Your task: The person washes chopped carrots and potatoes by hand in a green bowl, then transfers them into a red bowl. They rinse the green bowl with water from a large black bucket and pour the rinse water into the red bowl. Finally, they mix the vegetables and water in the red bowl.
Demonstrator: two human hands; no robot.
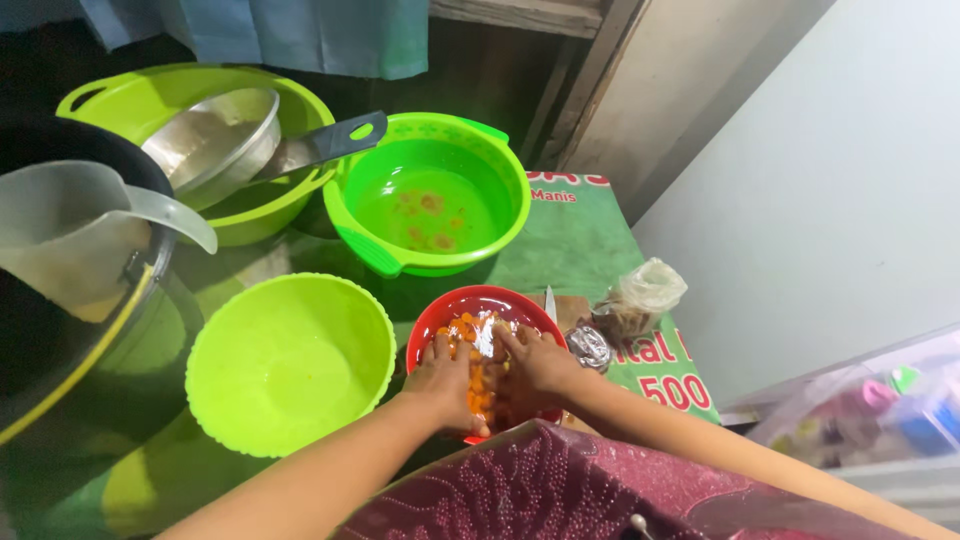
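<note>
A red bowl (470, 304) sits near the front, holding several orange chopped pieces in water. My left hand (445, 380) and my right hand (535, 362) are both down inside it, fingers spread among the pieces (468, 328). Neither hand closes around anything I can make out. My forearms reach in from the bottom over a maroon beaded cloth (520, 495).
An empty lime bowl (290, 360) stands left of the red one. Behind are a green basin with water (430, 195), a lime tub (140, 100) holding a metal bowl (215, 135) and a dark-handled utensil (335, 142), and a clear jug (90, 225). Plastic bags (635, 300) lie right.
</note>
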